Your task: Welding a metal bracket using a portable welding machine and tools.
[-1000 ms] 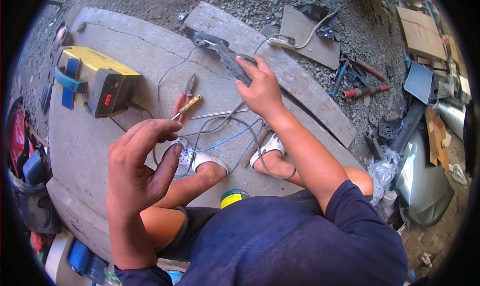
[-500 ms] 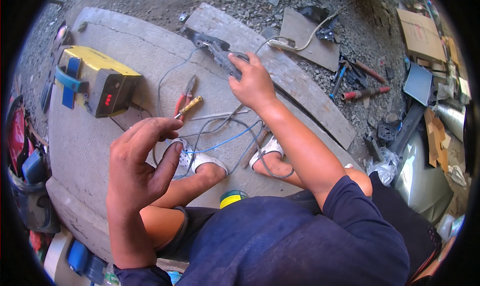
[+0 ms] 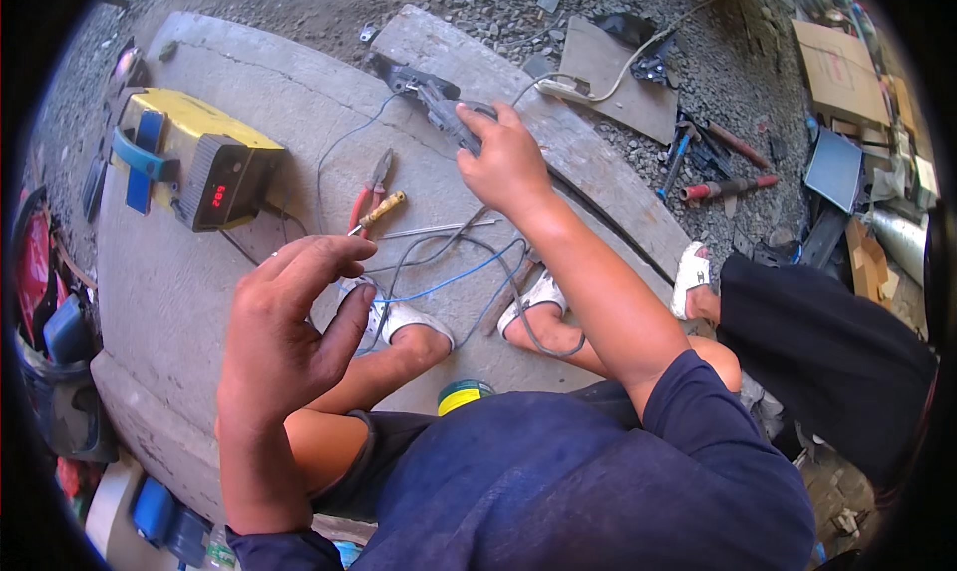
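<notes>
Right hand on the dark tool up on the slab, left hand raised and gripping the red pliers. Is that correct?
Not quite. The head view shows the left hand raised but empty, fingers spread; the red pliers lie on the slab. The right hand is on the dark tool.

Rough matt concrete slab (image 3: 179, 302), glossy yellow plastic-looking welder (image 3: 194, 162), red plastic-handled metal pliers (image 3: 367, 192), weathered wooden plank (image 3: 588, 162).

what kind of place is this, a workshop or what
Likely a rough outdoor repair or welding spot: a yellow machine sits on a concrete slab, tools such as red-handled pliers lie about, and there is gravel with scrap beyond.
</notes>
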Demonstrator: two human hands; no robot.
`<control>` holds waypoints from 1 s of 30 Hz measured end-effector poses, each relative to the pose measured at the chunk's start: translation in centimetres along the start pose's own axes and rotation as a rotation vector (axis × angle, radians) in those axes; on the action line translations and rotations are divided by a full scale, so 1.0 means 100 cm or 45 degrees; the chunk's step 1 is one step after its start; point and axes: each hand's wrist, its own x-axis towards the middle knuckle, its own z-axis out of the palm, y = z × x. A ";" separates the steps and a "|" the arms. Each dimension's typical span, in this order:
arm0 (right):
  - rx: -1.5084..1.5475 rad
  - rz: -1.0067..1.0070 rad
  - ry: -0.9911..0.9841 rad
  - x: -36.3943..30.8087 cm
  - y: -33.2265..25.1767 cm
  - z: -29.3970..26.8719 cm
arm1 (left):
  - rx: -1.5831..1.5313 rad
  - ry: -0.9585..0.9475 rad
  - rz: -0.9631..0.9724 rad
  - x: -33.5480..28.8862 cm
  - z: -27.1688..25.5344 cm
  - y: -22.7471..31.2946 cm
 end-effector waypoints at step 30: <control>-0.085 -0.031 -0.034 0.015 -0.016 -0.009 | 0.064 -0.074 -0.043 -0.001 0.002 -0.004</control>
